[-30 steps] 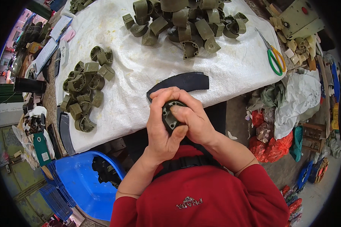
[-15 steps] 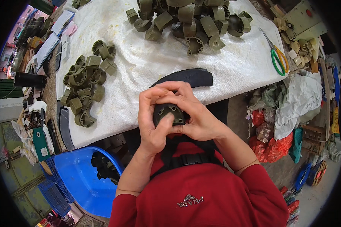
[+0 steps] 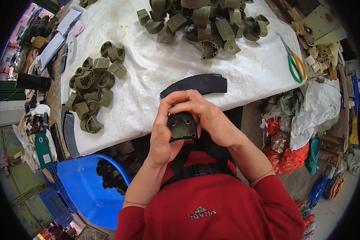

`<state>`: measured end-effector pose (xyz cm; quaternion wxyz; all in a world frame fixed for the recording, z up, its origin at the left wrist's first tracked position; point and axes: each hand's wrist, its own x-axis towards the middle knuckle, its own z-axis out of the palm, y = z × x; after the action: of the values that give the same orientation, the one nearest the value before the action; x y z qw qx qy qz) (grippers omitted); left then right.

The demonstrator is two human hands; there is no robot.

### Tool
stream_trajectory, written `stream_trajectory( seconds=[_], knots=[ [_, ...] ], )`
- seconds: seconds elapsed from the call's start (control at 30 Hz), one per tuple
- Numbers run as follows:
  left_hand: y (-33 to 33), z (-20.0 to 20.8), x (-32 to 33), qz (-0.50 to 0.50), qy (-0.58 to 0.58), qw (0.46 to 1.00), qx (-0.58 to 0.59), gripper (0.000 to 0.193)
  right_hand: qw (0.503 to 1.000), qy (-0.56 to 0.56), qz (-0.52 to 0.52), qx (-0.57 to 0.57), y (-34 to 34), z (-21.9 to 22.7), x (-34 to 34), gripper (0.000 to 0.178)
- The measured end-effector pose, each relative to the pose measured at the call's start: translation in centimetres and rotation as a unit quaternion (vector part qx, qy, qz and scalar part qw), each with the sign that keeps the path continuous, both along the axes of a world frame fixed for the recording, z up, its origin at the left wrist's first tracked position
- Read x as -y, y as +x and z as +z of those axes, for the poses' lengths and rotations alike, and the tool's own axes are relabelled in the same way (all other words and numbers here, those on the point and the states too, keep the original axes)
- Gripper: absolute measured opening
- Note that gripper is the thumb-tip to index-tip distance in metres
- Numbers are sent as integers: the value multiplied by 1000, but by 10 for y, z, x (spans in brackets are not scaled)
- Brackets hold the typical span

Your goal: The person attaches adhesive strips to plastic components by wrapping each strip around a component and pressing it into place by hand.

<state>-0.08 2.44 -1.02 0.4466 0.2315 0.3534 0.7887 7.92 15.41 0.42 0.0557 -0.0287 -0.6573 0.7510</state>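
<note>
Close to my body, at the table's front edge, I hold a D-shaped olive-green plastic part with small round holes near its rim and a black band around its outside. My left hand is wrapped round its left side, thumb raised beside it. My right hand curls over its top and right side; some of those fingers are hidden. Just beyond my fingers lies a curved black strip on the white woven sheet.
Similar green parts lie in a cluster at left and a larger pile at the back. Scissors with green and yellow handles rest at the right edge. A blue basin holding dark pieces stands at lower left. Red bags sit at right.
My left thumb has lifted off the part's inner face and moved left, showing its hollow inside. My right hand has shifted slightly right and down around the part.
</note>
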Motion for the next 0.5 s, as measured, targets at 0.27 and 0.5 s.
stream_trajectory(
  seconds=[0.27,0.5],
  knots=[
    [10,10,-6,68,-51,996,-12,62,984,97,-38,-142,-11,-12,7,20],
    [1,12,-4,79,-46,994,52,45,981,28,-110,-157,-3,-21,25,31]
  ],
)
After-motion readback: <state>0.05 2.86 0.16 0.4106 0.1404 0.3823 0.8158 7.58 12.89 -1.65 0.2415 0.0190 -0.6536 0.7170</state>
